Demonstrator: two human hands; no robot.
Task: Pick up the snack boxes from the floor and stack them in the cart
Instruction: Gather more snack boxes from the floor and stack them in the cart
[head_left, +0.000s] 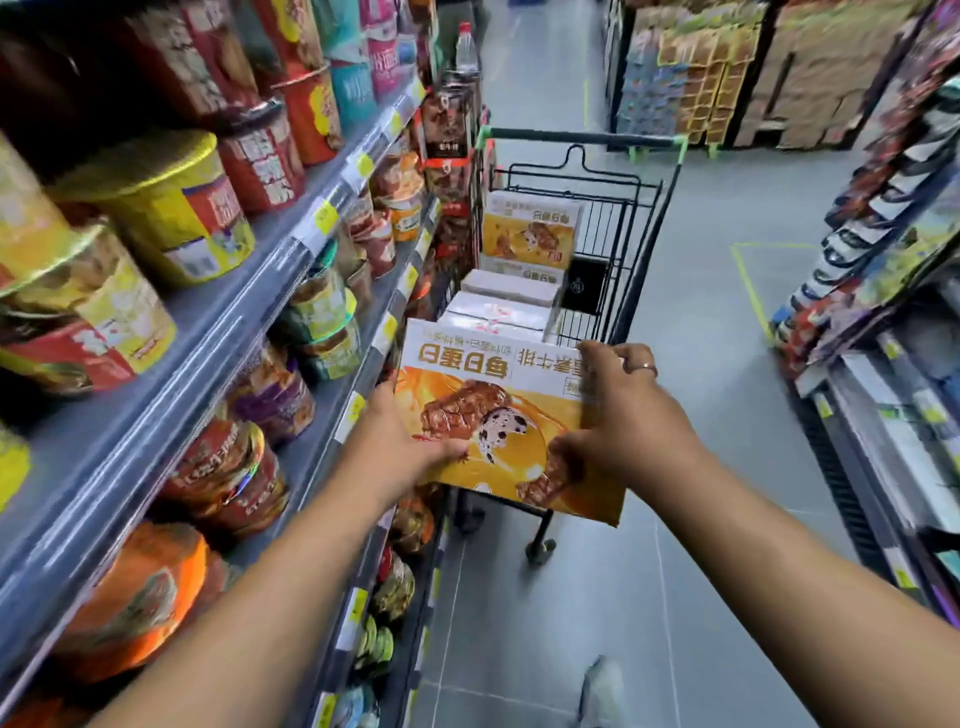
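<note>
Shoe (602, 686) on the grey floor (701, 374), nearest, short of the cart (605, 228). Both bare forearms reach toward the cart.

Left hand (410, 441) grips the left edge of a snack box (493, 410): thumb on the printed face, fingers hidden behind. Right hand (618, 415) grips the upper right corner, fingers curled over the top edge, thumb low on the face; a ring (642, 368) on one finger.

The box is orange and white, print upside-down, held on edge above the cart's near end, clear of the floor.

Inside the cart, more boxes (506, 312) lie flat in a stack just past the held one. At the cart's far end another box (530, 228) stands upright, face toward the camera.

Left of the cart: shelves (270, 260) of noodle tubs (171, 208), close alongside. Beyond the cart handle (582, 137): stacked cartons (810, 78).
</note>
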